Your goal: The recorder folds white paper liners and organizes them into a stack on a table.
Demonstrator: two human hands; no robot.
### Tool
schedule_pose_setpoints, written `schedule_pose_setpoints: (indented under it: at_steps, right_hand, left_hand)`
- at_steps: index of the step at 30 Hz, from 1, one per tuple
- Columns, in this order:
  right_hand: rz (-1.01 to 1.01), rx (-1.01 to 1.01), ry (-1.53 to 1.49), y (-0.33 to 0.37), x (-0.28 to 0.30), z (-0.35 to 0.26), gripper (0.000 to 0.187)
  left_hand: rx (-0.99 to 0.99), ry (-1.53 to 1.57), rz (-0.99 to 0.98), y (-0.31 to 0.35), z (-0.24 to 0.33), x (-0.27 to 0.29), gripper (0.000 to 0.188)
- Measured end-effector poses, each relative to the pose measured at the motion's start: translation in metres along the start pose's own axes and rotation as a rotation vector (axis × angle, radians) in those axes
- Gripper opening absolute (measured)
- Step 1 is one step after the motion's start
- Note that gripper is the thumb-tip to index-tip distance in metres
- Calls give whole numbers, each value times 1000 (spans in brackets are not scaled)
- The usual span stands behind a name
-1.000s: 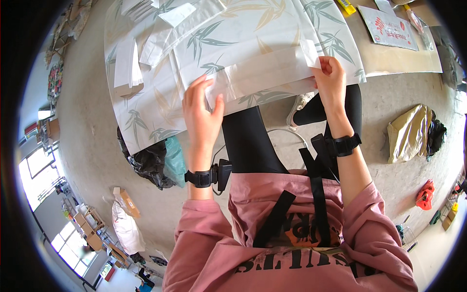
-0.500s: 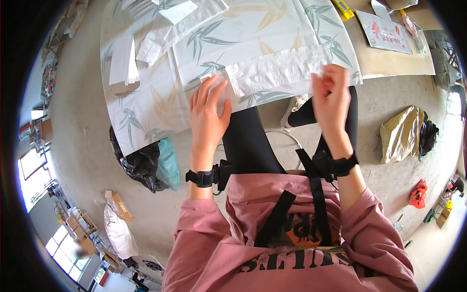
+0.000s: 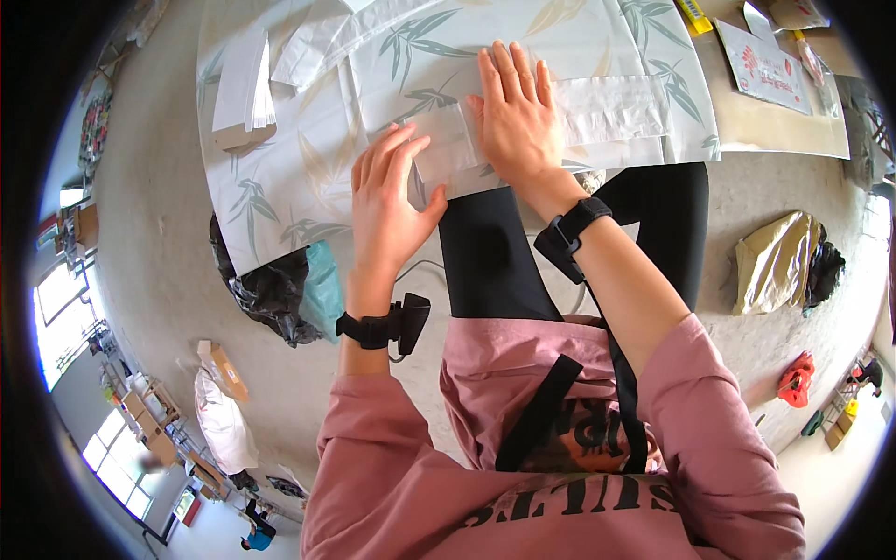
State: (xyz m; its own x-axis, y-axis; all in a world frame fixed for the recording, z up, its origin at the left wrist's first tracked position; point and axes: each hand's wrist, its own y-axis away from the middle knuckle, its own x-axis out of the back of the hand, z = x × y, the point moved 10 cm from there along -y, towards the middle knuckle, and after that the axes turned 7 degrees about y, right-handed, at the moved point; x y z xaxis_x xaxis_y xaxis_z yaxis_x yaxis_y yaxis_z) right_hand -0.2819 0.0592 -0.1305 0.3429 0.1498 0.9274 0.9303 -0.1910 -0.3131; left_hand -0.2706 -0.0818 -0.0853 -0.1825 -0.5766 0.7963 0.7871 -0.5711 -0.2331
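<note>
A long, translucent white plastic sleeve [image 3: 611, 110] lies crosswise along the near side of the table, its right part crinkled. My right hand [image 3: 521, 121] is pressed flat over its middle, fingers stretched out, holding nothing. At the sleeve's left end rests my left hand [image 3: 385, 187], open, with fingers slightly bent and the thumb spread away. Its fingertips touch or lie very near the sleeve's edge. My right palm hides the part of the sleeve beneath it.
The table has a leaf-patterned cover [image 3: 308, 177]. A stack of white paper strips [image 3: 241, 89] stands at left, near another plastic sleeve [image 3: 345, 37]. At right is a cardboard-coloured surface [image 3: 775, 135] with a printed packet [image 3: 761, 67]. Bags [image 3: 779, 266] lie on the floor.
My right hand has moved left from the sleeve's right end and now lies flat on its middle. The left hand stays near the left end.
</note>
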Motion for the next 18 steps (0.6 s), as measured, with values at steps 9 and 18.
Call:
schedule_pose_setpoints:
  at_steps: [9, 18]
  right_hand:
    - [-29, -1, -5, 1, -3, 1, 52]
    - [-43, 0, 26, 1, -3, 2, 53]
  left_hand:
    - [-97, -1, 42, -2, 13, -11, 37]
    - [-160, -5, 123, -12, 25, -27, 24]
